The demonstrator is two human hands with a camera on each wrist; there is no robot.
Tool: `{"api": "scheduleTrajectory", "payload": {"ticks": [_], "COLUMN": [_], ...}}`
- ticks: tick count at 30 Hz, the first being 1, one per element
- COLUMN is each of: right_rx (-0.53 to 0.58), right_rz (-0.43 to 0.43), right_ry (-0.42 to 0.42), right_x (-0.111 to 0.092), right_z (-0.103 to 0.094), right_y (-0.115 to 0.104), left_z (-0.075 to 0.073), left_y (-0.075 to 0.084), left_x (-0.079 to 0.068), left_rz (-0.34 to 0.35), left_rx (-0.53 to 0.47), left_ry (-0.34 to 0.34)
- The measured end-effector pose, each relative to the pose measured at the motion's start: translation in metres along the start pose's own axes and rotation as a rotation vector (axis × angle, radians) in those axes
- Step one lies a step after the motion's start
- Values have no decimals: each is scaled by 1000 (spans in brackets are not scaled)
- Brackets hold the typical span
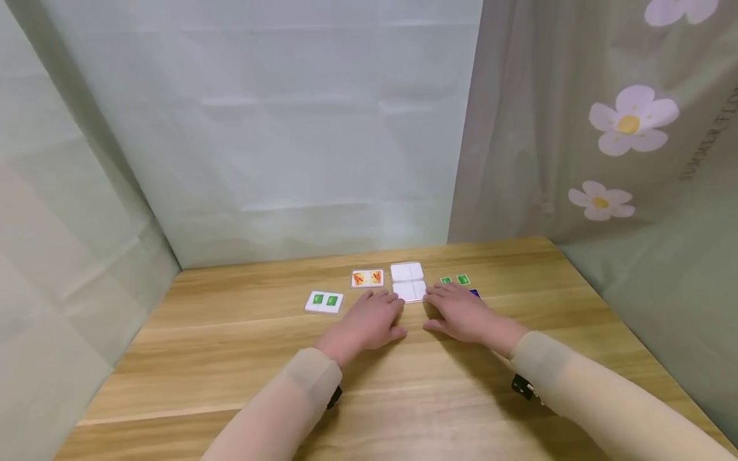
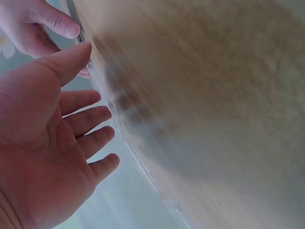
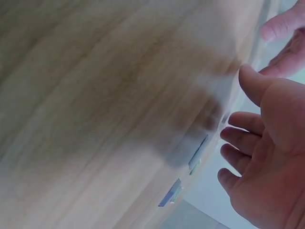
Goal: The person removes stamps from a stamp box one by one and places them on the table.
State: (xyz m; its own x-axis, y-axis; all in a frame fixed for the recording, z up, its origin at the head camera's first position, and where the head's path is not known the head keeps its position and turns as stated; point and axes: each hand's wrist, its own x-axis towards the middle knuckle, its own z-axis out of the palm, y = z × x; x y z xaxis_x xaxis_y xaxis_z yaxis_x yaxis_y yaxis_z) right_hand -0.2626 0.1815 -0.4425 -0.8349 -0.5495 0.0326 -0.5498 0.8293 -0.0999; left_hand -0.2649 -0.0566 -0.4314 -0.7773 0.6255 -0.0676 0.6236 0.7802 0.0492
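Observation:
My left hand (image 1: 371, 320) is held low over the table, its relaxed fingertips close to the near left edge of the lower white card (image 1: 409, 291). Another white card (image 1: 406, 271) lies against that card's far side. On the other side, my right hand (image 1: 461, 315) has its fingertips near the lower card's right edge. Neither palm holds anything in the wrist views, where the fingers (image 2: 90, 119) of the left and the fingers (image 3: 238, 140) of the right are spread apart. Two small green pieces (image 1: 464, 280) and a blue piece (image 1: 475, 292), partly hidden, lie by the right hand.
A clear-edged card with two orange pictures (image 1: 367, 278) lies left of the white cards. Nearer and farther left is a white card with two green squares (image 1: 324, 302). The wooden table (image 1: 242, 358) meets a pale cloth backdrop (image 1: 300, 147) behind, with a flowered curtain (image 1: 519, 128) at right.

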Motion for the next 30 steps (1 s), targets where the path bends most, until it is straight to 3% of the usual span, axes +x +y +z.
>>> {"api": "scheduleTrajectory", "payload": {"ticks": [10,19,26,30], "right_rx": [34,11,-25,-18], "right_rz": [-28,-74,-104,-98], "right_ry": [5,60,227,232], "right_x": [-12,-17,-8,7], "right_z": [-9,-2,-3,-5], "right_y": [-4,-9,-14,-20], "left_z": [-3,-1,-4,-7], "left_y": [6,7,-5,-25], "left_x": [-10,-17,-19,-17], "left_rz": [25,24,31,-34], "left_rx": [-10,-21,9,25], "left_ry": [-28,-39,67,101]}}
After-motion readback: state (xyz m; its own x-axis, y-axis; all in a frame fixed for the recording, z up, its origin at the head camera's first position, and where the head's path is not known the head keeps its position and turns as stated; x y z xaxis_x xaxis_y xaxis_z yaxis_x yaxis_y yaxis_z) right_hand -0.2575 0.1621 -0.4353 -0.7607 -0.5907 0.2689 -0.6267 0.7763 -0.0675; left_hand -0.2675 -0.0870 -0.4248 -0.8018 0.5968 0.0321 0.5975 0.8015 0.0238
